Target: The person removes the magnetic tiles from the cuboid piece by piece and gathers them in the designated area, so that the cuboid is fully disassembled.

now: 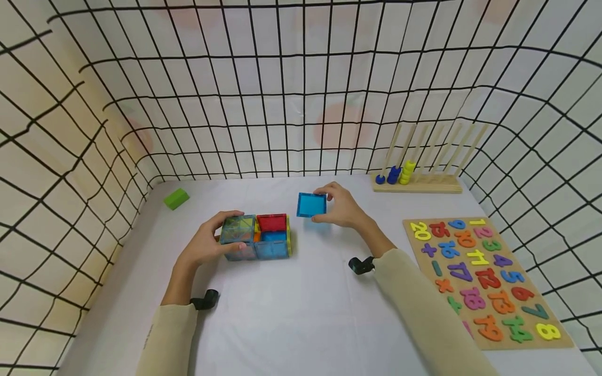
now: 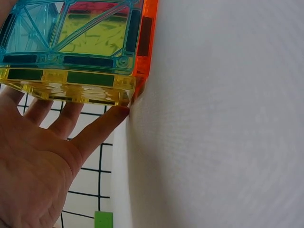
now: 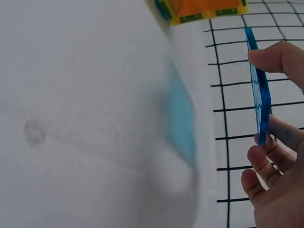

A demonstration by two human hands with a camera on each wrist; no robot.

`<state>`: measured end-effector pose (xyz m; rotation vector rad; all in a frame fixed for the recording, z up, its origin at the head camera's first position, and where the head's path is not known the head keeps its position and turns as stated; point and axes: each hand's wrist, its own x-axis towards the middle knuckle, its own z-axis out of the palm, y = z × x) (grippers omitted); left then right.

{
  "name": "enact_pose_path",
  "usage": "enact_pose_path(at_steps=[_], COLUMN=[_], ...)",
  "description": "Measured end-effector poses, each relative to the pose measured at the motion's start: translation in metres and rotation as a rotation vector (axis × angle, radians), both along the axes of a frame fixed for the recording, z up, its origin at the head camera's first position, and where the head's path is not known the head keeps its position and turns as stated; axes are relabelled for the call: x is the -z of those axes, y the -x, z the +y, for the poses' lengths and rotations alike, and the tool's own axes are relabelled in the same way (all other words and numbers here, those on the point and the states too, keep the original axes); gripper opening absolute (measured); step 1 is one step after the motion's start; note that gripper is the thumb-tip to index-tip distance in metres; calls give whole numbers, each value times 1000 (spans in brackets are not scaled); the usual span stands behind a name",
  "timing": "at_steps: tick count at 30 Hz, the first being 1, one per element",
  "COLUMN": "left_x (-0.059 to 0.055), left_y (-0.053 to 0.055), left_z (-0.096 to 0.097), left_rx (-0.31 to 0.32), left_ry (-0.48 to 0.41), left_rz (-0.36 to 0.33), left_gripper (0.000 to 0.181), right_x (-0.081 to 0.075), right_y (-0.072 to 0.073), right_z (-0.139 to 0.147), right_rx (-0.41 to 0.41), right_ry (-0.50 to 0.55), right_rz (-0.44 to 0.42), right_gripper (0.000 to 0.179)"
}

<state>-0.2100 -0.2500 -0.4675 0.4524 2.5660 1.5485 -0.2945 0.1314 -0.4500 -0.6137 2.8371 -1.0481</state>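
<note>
Blue translucent magnetic tile (image 1: 311, 204) is what I'm watching: the right hand (image 1: 343, 206) pinches it by its edges between thumb and fingers, off the white tablecloth (image 1: 305, 313), with a bluish patch cast on the cloth beneath. It sits to the right of the tile box (image 1: 273, 249), well apart from it. From my end, the left hand (image 1: 210, 238) grips that box's left half, thumb on the near side, fingers at the back. I can see the box's left half roofed over and its right half open on top, with a red far wall. Off to the left lies a green block (image 1: 176, 199); over right I have a number puzzle board (image 1: 451, 234) and a wooden peg stand (image 1: 439, 184) carrying blue and yellow beads (image 1: 407, 172).
</note>
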Motion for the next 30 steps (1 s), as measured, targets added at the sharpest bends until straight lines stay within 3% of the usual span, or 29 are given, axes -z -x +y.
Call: enact_pose_path(at_steps=[10, 18, 24, 30], left_x=[0, 3, 4, 5], left_y=[-1, 0, 0, 2], left_z=[0, 0, 0, -1], left_rx=[3, 1, 4, 5], left_ry=[-1, -6, -16, -24], left_rz=[-2, -1, -2, 2], left_gripper=[76, 77, 78, 79], right_x=[26, 41, 44, 43], right_y=[21, 29, 31, 32], right_z=[-9, -14, -19, -25], right_rx=[52, 68, 22, 30], right_ry=[-19, -19, -66, -117], right_rz=[-57, -67, -44, -40], right_gripper=[72, 61, 51, 50])
